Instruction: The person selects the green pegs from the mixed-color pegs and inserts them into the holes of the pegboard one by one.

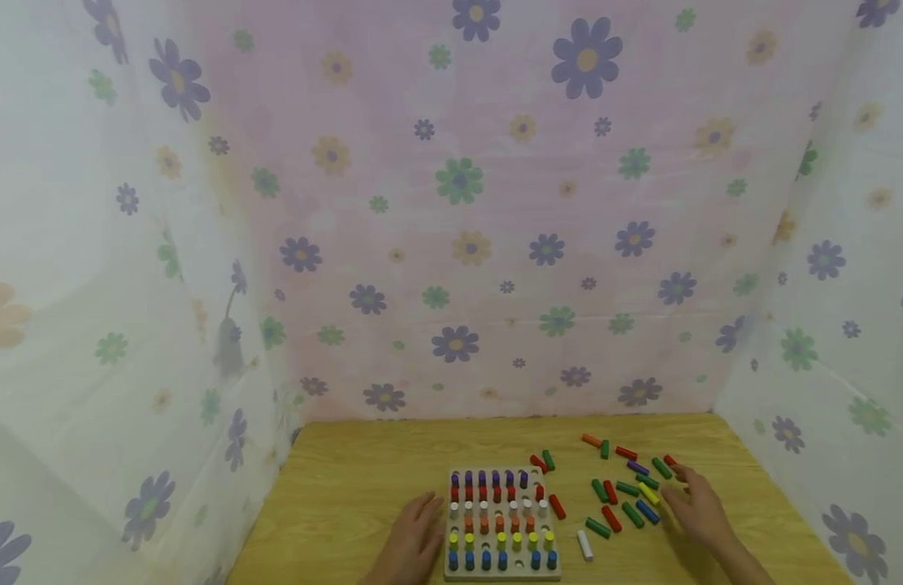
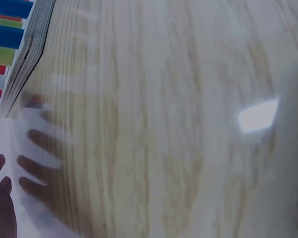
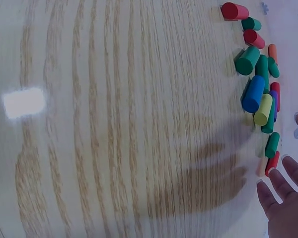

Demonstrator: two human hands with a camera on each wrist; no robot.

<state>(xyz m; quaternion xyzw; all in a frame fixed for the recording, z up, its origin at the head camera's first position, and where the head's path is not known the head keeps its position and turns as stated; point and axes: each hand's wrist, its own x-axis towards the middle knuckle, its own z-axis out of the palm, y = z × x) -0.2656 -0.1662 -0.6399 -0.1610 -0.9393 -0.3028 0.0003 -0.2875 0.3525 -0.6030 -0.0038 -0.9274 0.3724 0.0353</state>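
A pale wooden pegboard (image 1: 502,576) lies on the table, with rows of purple, red, white, orange, yellow and blue pegs standing in it and a few bare holes among them. My left hand (image 1: 413,536) rests by the board's left edge, fingers relaxed and holding nothing. To the right, my right hand (image 1: 698,508) reaches over the loose pegs, its fingers spread. Its fingertips are close to a red peg (image 3: 273,163) and a green peg (image 3: 272,145). A yellow peg (image 1: 649,492) and a blue peg (image 1: 647,511) lie just left of that hand.
Several loose green, red, orange and purple pegs are scattered right of the board. A white peg (image 1: 585,545) lies near its lower right corner, and a red peg (image 1: 557,507) beside its right edge. Flowered sheets (image 1: 458,244) enclose the wooden table (image 1: 349,479) at back and sides.
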